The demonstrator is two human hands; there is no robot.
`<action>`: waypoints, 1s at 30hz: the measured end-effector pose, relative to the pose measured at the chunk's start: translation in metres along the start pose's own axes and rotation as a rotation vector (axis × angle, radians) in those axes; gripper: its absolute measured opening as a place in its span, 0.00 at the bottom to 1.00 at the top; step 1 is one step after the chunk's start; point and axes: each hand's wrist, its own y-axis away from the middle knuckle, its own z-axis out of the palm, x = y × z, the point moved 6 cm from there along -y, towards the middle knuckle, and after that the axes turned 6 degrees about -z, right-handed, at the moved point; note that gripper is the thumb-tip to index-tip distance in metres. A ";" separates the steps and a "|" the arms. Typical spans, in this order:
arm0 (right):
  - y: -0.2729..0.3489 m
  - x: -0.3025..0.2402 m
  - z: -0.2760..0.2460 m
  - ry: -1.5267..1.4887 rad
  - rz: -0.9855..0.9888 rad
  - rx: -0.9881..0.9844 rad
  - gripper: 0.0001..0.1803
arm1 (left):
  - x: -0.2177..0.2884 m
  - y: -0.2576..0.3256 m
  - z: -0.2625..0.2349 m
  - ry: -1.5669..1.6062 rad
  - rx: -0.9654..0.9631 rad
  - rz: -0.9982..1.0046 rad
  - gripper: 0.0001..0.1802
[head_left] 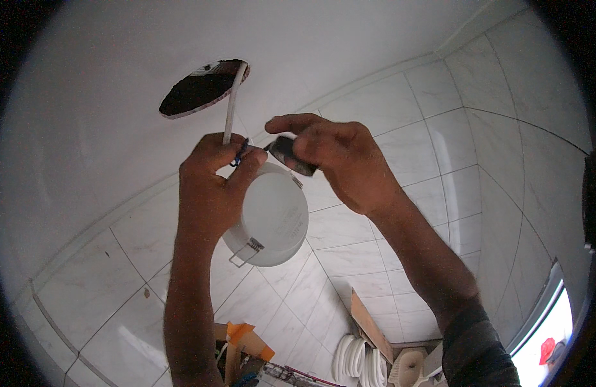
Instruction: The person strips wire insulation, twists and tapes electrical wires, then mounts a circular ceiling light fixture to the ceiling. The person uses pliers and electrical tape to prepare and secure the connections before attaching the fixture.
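A round white recessed ceiling light (275, 213) with spring clips hangs just below my left hand (214, 171). My left hand is closed on the wires (238, 158), where a dark blue end sticks out between the fingers. Down to that hand runs a white cable (231, 106) from an oval-looking cutout (201, 90) in the ceiling. My right hand (340, 155) grips a roll of black tape (291, 155), with its forefinger stretched toward the left. A thin dark strip seems to reach from the roll to the left fingertips.
White marbled tiles cover the walls (401, 148) around me, meeting the pale ceiling (104, 71). Far below are coils of white hose (359, 361), a squat toilet pan (409, 367), a brown board (370, 322) and an orange-and-tan carton (246, 342). At lower right is a bright window (546, 329).
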 end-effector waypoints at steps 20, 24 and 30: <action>-0.004 -0.010 -0.001 -0.349 -0.060 0.038 0.12 | -0.002 0.002 -0.003 0.077 0.023 -0.024 0.14; -0.011 -0.016 0.000 0.020 -0.015 0.152 0.13 | -0.018 0.001 0.000 0.157 -0.053 -0.137 0.14; 0.005 -0.025 0.008 1.014 -0.038 0.017 0.12 | -0.006 0.002 -0.003 0.163 -0.015 -0.120 0.14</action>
